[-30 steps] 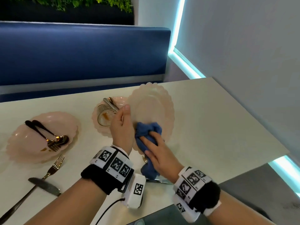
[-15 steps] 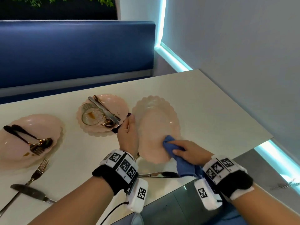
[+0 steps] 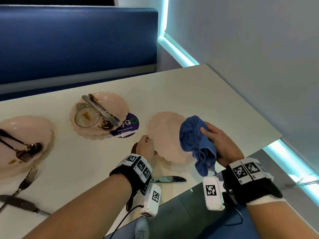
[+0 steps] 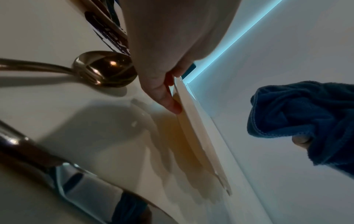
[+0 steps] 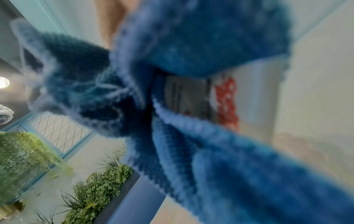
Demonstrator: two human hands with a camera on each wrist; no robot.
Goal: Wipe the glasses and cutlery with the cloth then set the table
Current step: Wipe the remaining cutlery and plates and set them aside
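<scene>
A pale pink scalloped plate point(image 3: 165, 135) lies near the table's front edge, its left rim lifted slightly. My left hand point(image 3: 145, 147) pinches that rim; the left wrist view shows the thumb point(image 4: 162, 94) on the plate point(image 4: 193, 136) edge. My right hand point(image 3: 219, 142) grips a bunched blue cloth point(image 3: 195, 140) held just above the plate's right side. The cloth point(image 5: 191, 106) fills the right wrist view. A spoon point(image 4: 103, 71) lies on the table by my left hand. A knife point(image 3: 169, 179) lies at the front edge below the plate.
A second pink plate point(image 3: 117, 104) behind holds a tipped dirty glass point(image 3: 86, 116), a knife and a spoon. A third plate point(image 3: 25, 130) at left carries dark cutlery. A fork point(image 3: 29, 178) and knife point(image 3: 20, 202) lie front left. A purple sticker point(image 3: 129, 125) marks the table. A blue bench point(image 3: 77, 44) stands behind.
My right hand has lifted the cloth off the plate's lower part and bunched it above the right side. The left hand stays on the plate's left rim. The head view shifted.
</scene>
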